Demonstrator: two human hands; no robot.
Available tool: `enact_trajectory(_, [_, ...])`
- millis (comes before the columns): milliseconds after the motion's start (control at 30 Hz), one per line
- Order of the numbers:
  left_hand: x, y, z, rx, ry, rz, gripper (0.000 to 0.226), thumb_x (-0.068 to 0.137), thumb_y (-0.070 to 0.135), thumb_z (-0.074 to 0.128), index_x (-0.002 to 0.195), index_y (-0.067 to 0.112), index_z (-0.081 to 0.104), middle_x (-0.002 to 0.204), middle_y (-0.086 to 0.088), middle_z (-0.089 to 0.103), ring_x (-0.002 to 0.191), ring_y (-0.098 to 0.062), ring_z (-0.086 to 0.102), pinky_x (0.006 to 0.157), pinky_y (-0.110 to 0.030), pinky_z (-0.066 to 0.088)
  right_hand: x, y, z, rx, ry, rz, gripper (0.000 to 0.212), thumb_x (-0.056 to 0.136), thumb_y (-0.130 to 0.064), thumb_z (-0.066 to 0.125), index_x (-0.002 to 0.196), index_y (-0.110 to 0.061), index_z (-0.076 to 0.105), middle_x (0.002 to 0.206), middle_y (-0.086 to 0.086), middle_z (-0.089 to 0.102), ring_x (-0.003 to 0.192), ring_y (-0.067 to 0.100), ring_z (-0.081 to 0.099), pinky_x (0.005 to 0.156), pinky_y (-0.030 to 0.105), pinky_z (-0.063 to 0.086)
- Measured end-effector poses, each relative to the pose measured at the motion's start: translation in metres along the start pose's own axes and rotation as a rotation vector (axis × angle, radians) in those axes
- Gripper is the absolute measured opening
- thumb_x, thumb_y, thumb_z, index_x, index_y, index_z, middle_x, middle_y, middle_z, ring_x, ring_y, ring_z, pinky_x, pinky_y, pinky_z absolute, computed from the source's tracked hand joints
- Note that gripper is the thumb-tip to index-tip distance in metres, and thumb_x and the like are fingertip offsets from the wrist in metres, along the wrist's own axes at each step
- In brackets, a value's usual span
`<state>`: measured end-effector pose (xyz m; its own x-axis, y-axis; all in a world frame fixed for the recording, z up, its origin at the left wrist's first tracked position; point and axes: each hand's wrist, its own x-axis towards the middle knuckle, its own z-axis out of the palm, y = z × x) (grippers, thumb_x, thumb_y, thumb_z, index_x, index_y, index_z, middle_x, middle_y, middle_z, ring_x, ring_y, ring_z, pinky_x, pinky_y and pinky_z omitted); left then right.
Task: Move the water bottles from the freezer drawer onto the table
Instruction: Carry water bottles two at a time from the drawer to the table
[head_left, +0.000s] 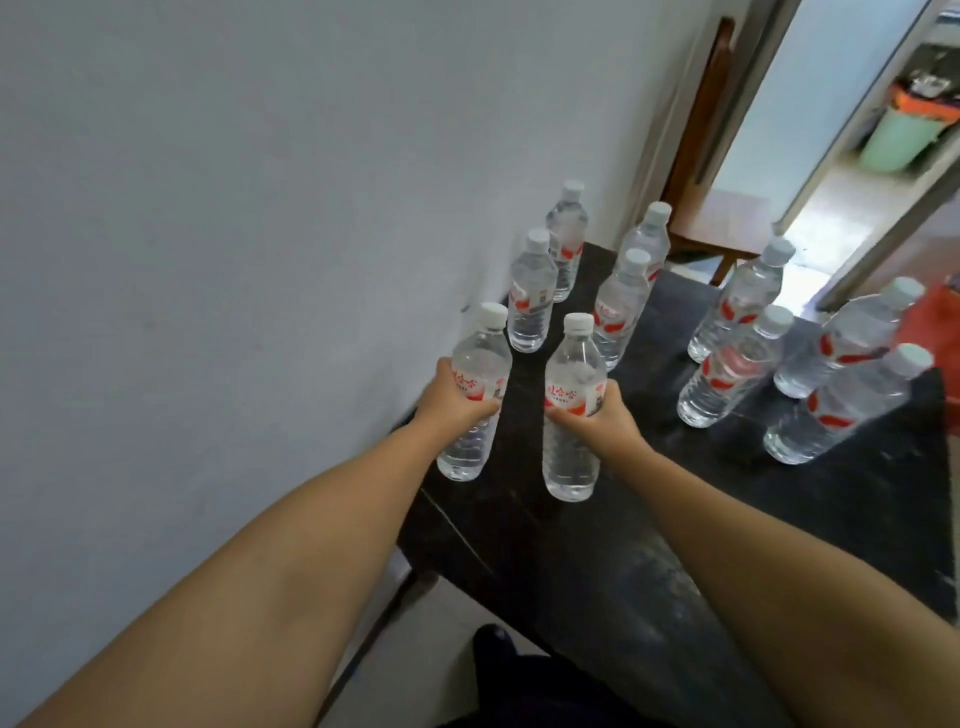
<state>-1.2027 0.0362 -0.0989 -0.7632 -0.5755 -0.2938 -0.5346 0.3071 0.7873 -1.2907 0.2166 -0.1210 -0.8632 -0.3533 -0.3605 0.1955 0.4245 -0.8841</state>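
Fingers of the left hand (451, 402) curl round the red-and-white label of one clear water bottle (474, 392), and the right hand (597, 415) wraps another bottle (571, 410) at the same band, both upright with white caps above the grips and bases at the dark table (597, 561). Red characters show on each label (too blurred to read). Beyond the hands, eight more capped bottles (621, 306) stand on the tabletop, apart from both grips.
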Motion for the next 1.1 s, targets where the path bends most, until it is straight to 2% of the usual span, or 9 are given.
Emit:
enact_trajectory(67, [0.025,0.009,0.005,-0.002,-0.008,0.027,0.069,0.072,0.024,0.080,0.128,0.014,0.040,0.125,-0.008,0.057,0.116,-0.027,0.055,0.095,-0.035,0.045,0.018,-0.006,0.001,0.030,0.022,-0.015,0.074,0.075,-0.022,0.081,0.135,-0.019,0.039,0.123,0.001,0.059,0.115,0.021,0.057,0.102,0.043,0.047])
enact_trajectory(167, [0.053,0.019,0.013,-0.021,0.007,0.054,0.073,0.069,0.023,0.083,0.129,0.012,0.043,0.128,-0.009,0.057,0.117,-0.027,0.055,0.093,-0.030,0.043,0.039,-0.011,0.004,0.080,0.052,-0.030,0.075,0.075,-0.020,0.081,0.136,-0.021,0.038,0.127,0.001,0.057,0.119,0.021,0.055,0.104,0.043,0.045])
enact_trajectory(367, [0.076,0.013,0.034,-0.117,0.052,0.062,0.069,0.070,0.021,0.084,0.128,0.011,0.048,0.125,-0.007,0.060,0.116,-0.022,0.057,0.087,-0.023,0.042,0.048,0.001,0.012,0.079,0.097,-0.080,0.074,0.077,-0.016,0.080,0.138,-0.023,0.038,0.120,-0.009,0.055,0.114,0.011,0.053,0.099,0.030,0.043])
enact_trajectory(533, [0.078,-0.007,0.039,-0.273,0.039,0.033,0.078,0.070,0.015,0.082,0.136,0.018,0.039,0.132,-0.004,0.056,0.122,-0.020,0.053,0.105,-0.035,0.043,0.044,0.017,0.015,0.069,0.170,-0.097,0.076,0.076,-0.019,0.080,0.138,-0.022,0.036,0.125,-0.003,0.058,0.116,0.015,0.057,0.096,0.028,0.045])
enact_trajectory(667, [0.073,-0.011,0.041,-0.217,0.032,0.026,0.075,0.072,0.015,0.080,0.135,0.014,0.039,0.131,-0.006,0.056,0.120,-0.020,0.054,0.102,-0.031,0.043,0.042,0.021,0.013,0.035,0.156,-0.085,0.080,0.075,-0.022,0.081,0.139,-0.023,0.032,0.127,0.000,0.058,0.115,0.015,0.058,0.099,0.031,0.046])
enact_trajectory(767, [0.073,-0.007,0.037,-0.201,-0.009,-0.021,0.076,0.072,0.016,0.080,0.135,0.012,0.038,0.132,-0.008,0.056,0.122,-0.024,0.054,0.105,-0.038,0.044,0.043,0.018,0.011,0.024,0.135,-0.063,0.079,0.077,-0.020,0.080,0.138,-0.019,0.030,0.126,0.000,0.057,0.114,0.015,0.056,0.096,0.028,0.044])
enact_trajectory(933, [0.062,-0.018,0.020,-0.038,-0.116,-0.063,0.082,0.079,0.020,0.075,0.144,0.012,0.027,0.149,-0.009,0.038,0.136,-0.025,0.039,0.114,-0.039,0.033,0.040,0.029,0.005,0.002,0.040,0.055,0.085,0.078,-0.019,0.079,0.144,-0.013,0.026,0.139,0.006,0.050,0.125,0.020,0.052,0.101,0.030,0.043])
enact_trajectory(1033, [0.045,-0.028,0.012,0.048,-0.145,-0.105,0.087,0.080,0.031,0.073,0.148,0.014,0.022,0.151,-0.011,0.034,0.137,-0.027,0.037,0.113,-0.043,0.034,0.029,0.037,0.002,-0.159,-0.002,0.200,0.092,0.081,-0.027,0.076,0.150,-0.008,0.019,0.148,0.013,0.040,0.134,0.028,0.044,0.106,0.033,0.039])
enact_trajectory(1100, [0.038,-0.027,0.010,0.118,-0.169,-0.103,0.078,0.084,0.028,0.070,0.147,0.013,0.026,0.147,-0.014,0.040,0.132,-0.028,0.043,0.110,-0.040,0.038,0.025,0.039,0.001,-0.321,-0.062,0.282,0.091,0.084,-0.032,0.073,0.151,-0.005,0.018,0.150,0.016,0.037,0.136,0.029,0.042,0.109,0.034,0.038])
